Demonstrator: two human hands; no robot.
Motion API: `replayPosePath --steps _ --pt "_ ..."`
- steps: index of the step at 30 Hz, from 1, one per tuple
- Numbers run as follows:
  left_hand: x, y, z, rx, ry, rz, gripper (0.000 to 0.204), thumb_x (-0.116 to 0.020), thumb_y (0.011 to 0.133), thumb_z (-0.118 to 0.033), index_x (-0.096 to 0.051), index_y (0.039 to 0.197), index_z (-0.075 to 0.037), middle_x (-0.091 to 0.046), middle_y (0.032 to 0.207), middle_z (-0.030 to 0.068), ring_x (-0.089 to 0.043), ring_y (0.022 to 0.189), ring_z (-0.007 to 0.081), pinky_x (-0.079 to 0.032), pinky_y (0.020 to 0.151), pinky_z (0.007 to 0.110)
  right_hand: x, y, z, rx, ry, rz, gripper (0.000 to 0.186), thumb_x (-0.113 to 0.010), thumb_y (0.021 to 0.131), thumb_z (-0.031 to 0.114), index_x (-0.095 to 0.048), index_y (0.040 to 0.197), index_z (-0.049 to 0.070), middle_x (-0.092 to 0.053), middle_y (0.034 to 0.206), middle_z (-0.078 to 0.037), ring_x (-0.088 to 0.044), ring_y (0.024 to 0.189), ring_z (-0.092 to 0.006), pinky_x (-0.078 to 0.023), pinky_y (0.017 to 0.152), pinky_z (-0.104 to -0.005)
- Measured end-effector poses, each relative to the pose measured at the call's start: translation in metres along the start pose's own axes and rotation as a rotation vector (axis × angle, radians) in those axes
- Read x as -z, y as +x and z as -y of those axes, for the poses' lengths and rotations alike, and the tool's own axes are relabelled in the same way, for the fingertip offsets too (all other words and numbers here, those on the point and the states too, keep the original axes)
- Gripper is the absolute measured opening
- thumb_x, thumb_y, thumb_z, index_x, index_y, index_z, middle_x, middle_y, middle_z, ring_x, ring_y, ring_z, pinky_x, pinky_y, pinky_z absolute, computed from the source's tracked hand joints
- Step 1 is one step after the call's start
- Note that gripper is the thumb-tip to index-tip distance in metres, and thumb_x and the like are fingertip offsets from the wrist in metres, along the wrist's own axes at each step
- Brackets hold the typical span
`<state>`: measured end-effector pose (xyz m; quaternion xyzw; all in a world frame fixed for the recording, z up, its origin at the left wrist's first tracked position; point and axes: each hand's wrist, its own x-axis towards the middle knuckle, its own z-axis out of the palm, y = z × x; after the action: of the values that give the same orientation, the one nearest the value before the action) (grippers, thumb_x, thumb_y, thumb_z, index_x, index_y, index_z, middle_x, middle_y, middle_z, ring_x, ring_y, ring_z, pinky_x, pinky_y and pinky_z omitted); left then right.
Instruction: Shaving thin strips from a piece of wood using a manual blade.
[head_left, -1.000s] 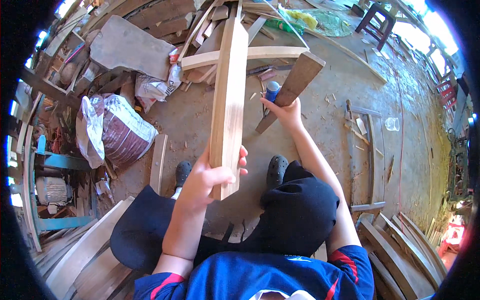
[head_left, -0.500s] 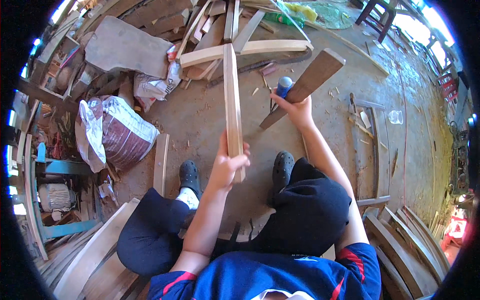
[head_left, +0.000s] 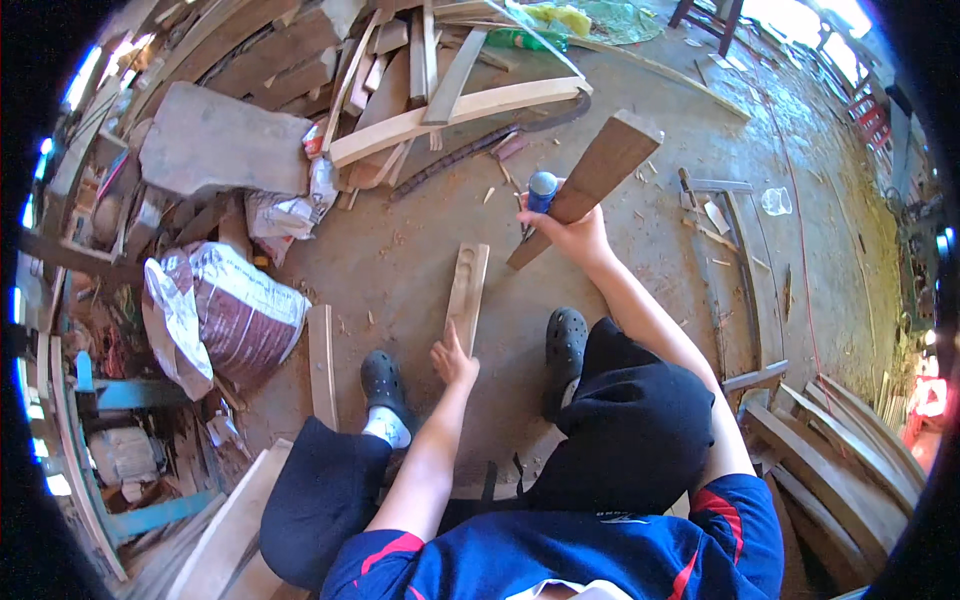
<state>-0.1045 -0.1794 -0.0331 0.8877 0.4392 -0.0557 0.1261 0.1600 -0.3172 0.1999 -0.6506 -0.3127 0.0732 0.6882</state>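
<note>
My left hand (head_left: 456, 360) is at the lower end of a pale wooden piece (head_left: 467, 287), its index finger stretched along the face and the other fingers curled around the end. Rounded hollows mark the top of that face. Out to the right, my right hand (head_left: 582, 236) grips a thick brown wooden board (head_left: 606, 166), tilted with its broad end up and away. Beside the board, in the same grip, is a blue cylindrical handle (head_left: 541, 192) with a grey domed end. The handle's lower part is mostly hidden by my fingers.
A curved pale wooden slat (head_left: 460, 118) and a heap of offcuts lie ahead. At left are a stuffed sack (head_left: 240, 315) and a flat slab (head_left: 225, 140). A wooden frame saw (head_left: 745, 270) and a clear plastic cup (head_left: 775, 201) rest on the floor at right.
The long pale strip in my left hand looks much shorter now, with a hollowed face showing. That hand has moved slightly down and its index finger has straightened. My right hand keeps its grip.
</note>
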Motion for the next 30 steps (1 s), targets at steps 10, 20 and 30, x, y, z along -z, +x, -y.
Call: replayPosePath --steps 10,20,30 --pt "0.147 0.130 -0.023 -0.080 -0.874 -0.251 0.061 -0.052 0.097 -0.054 -0.047 0.059 -0.007 -0.052 0.055 0.0018 -0.046 0.052 0.0133 -0.039 0.051 0.035 0.014 -0.006 -0.007 -0.001 0.010 -0.020 0.040 -0.080 0.080 0.005 -0.059 0.113 0.000 -0.070 0.103 -0.007 -0.067 0.098 -0.0155 -0.054 0.089 -0.0337" --pt "0.438 -0.103 -0.126 -1.142 -1.213 -0.017 0.046 -0.046 0.090 -0.012 -0.046 0.136 -0.006 -0.043 0.141 0.0203 -0.039 0.136 0.0270 -0.043 0.102 0.040 0.007 -0.003 -0.003 0.027 0.156 -0.084 0.031 -0.083 0.078 0.010 -0.067 0.103 0.002 -0.072 0.096 -0.005 -0.068 0.091 -0.0131 -0.054 0.083 -0.0319" --pt "0.448 -0.176 -0.171 -1.270 -1.854 0.402 0.053 -0.026 0.097 -0.052 -0.059 0.113 -0.013 -0.057 0.113 0.0306 -0.050 0.119 0.0410 -0.039 0.103 0.053 -0.002 -0.002 -0.004 0.048 0.083 -0.027 0.030 -0.085 0.076 0.015 -0.069 0.097 0.002 -0.072 0.088 -0.003 -0.067 0.083 -0.0113 -0.053 0.076 -0.0299"
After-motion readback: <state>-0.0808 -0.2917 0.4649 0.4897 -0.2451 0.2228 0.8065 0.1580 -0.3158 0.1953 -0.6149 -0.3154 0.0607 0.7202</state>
